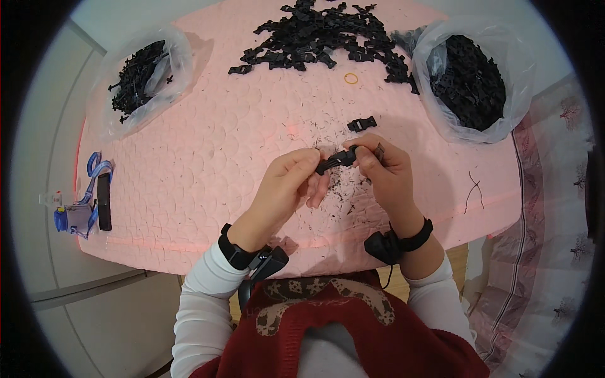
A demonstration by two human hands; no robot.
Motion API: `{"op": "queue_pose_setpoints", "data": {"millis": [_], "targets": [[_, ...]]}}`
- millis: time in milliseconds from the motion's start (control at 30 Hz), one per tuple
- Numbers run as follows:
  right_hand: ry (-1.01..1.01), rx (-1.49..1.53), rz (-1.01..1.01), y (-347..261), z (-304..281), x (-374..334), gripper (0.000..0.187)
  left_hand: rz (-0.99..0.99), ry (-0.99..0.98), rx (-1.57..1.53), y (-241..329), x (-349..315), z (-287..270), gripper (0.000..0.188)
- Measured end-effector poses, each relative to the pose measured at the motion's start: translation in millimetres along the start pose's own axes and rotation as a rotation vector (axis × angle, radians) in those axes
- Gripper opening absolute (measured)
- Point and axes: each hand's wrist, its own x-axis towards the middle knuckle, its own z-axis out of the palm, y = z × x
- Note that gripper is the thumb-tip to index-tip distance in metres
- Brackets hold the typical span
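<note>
Between my two hands I hold a black plastic buckle (338, 161) just above the table. My left hand (299, 173) pinches its left end with thumb and fingers, the lower fingers curled beneath. At the buckle's right end, my right hand (383, 165) grips with thumb and forefinger. Another black buckle (362, 123) lies on the pink cloth a little beyond my right hand. Small dark plastic scraps (353, 196) are scattered under and around my hands.
A large heap of black buckles (315, 39) covers the far middle. Clear plastic bags of black parts stand far left (179, 63) and far right (522, 75). A yellow ring (351, 79), a dark twisted tie (473, 192), a black phone-like object (104, 201) and a blue-capped bottle (61, 219) lie about.
</note>
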Motion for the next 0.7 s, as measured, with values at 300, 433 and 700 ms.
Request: {"op": "queue_pose_setpoints", "data": {"millis": [300, 433, 700], "targets": [[0.036, 0.057, 0.120, -4.2, 3.6, -0.3, 0.019, -0.005, 0.018, 0.066, 0.8, -2.3, 4.8, 0.029], [0.001, 0.094, 0.136, 1.6, 1.9, -0.5, 0.019, 0.024, 0.015, 0.055, 0.5, -3.0, 4.8, 0.029], [-0.016, 0.247, 0.335, -0.4, -0.3, 1.5, 0.018, 0.060, -0.007, -0.049, 1.4, -1.8, 2.7, 0.031]]}}
